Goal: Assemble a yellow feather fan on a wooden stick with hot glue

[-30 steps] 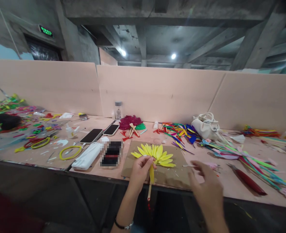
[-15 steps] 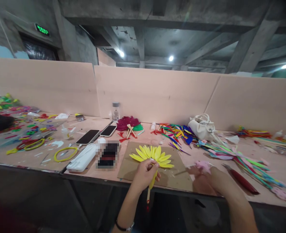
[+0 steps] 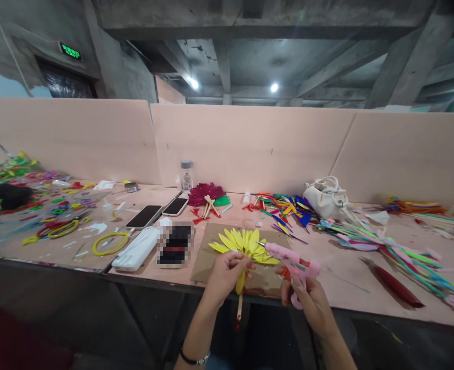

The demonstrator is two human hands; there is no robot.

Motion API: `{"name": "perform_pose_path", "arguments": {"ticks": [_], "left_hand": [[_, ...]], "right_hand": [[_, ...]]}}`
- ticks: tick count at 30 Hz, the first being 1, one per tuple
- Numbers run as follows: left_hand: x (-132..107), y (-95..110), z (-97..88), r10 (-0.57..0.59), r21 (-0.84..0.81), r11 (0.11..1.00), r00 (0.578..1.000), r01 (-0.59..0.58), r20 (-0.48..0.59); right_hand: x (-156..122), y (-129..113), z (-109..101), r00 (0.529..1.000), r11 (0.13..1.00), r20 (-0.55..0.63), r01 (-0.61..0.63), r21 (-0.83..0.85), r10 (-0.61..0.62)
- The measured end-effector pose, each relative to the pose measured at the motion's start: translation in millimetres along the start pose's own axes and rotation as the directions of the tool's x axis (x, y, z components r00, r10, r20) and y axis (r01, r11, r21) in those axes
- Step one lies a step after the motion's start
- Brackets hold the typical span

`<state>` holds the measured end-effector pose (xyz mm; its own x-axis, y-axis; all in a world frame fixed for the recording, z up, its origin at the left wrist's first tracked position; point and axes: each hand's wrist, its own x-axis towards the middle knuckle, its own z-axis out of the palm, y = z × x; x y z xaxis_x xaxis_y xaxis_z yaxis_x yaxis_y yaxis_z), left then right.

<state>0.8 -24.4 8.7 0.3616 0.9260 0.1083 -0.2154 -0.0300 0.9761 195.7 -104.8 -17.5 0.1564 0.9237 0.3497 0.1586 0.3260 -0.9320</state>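
My left hand (image 3: 229,272) is closed around the base of a fan of yellow petals (image 3: 237,241), its wooden stick pointing down past the table edge. One long yellow petal hangs below my fingers along the stick. In my right hand (image 3: 307,298) is a pink hot glue gun (image 3: 294,261), gripped by its handle, nozzle pointing left at the right side of the petals. Whether the nozzle touches them I cannot tell. Beneath both hands lies a brown cardboard sheet (image 3: 207,262).
Phones (image 3: 144,217) and a white power bank (image 3: 136,249) lie left of the cardboard. Behind it are a dark red fan (image 3: 206,194), colourful feather-like pieces (image 3: 284,208) and a white bag (image 3: 325,200). A red-handled tool (image 3: 396,288) and pipe cleaners (image 3: 400,254) are at the right.
My right hand has come from the table's right side toward the petals, bringing the pink glue gun with it. My left hand still holds the yellow petal fan.
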Motion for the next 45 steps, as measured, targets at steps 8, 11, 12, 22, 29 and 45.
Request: {"name": "perform_pose_path", "arguments": {"ticks": [8, 11, 12, 22, 29, 45], "left_hand": [[0, 1, 3.1, 0.024, 0.017, 1.000, 0.999, -0.024, -0.029], [1, -1, 3.0, 0.043, 0.019, 0.999, 0.999, -0.043, -0.029], [1, -1, 2.8, 0.044, 0.019, 0.999, 0.999, -0.043, -0.030], [2, -5, 0.8, 0.053, -0.017, 0.998, 0.999, -0.053, -0.002], [3, -6, 1.4, 0.061, -0.017, 0.998, 0.998, -0.061, 0.000], [4, -7, 0.3, 0.059, 0.006, 0.998, 0.998, -0.059, 0.008]], "right_hand": [[-6, -8, -2, 0.996, 0.993, 0.086, -0.001, -0.115, 0.011], [-5, -10, -1, 0.994, 0.989, 0.109, 0.021, -0.145, -0.005], [-6, -11, 0, 0.995, 0.988, 0.102, 0.022, -0.151, -0.007], [-5, -15, -1, 0.993, 0.987, 0.117, 0.034, -0.157, -0.015], [-8, -19, 3, 0.999, 0.989, 0.047, 0.012, -0.149, -0.005], [-8, -22, 4, 0.999, 0.988, 0.047, 0.013, -0.154, -0.005]]}}
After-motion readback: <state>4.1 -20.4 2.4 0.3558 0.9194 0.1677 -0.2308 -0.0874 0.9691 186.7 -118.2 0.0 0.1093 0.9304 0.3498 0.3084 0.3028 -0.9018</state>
